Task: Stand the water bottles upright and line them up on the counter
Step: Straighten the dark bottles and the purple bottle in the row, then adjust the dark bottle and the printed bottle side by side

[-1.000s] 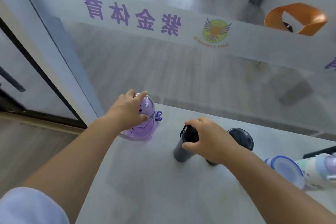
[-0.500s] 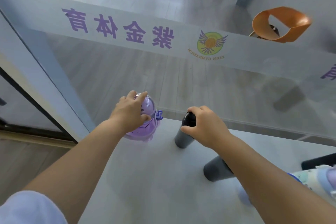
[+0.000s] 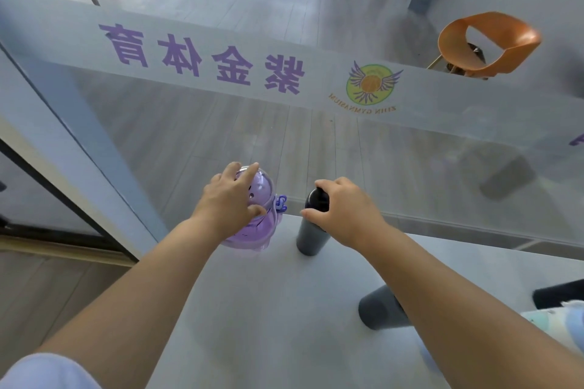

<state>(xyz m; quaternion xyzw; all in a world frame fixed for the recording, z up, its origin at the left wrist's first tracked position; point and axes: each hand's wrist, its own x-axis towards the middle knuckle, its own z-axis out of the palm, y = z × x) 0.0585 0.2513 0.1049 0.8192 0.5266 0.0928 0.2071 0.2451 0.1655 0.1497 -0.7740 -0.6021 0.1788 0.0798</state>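
Right hand: the right hand (image 3: 343, 210) was clasped over the cap end of the dark grey bottle (image 3: 311, 235), fingers curled around its top.
Left hand: the left hand (image 3: 232, 199) grasped the purple bottle (image 3: 259, 224) from above, fingers spread over its clear domed lid.
Near bottles: a second grey bottle (image 3: 380, 309) sat at near right, partly hidden under the right forearm; whether it stood or lay could not be told. A pale mint-and-lilac bottle (image 3: 556, 324) lay on its side at the right edge.
Counter: the pale grey counter (image 3: 268, 309) carried all of them.
Held bottles: the dark grey bottle stood upright near the counter's far edge, just right of the purple bottle, the two apart.
Far: a glass partition (image 3: 316, 142) with purple lettering rose behind the counter; an orange chair (image 3: 493, 44) stood beyond it at far right.
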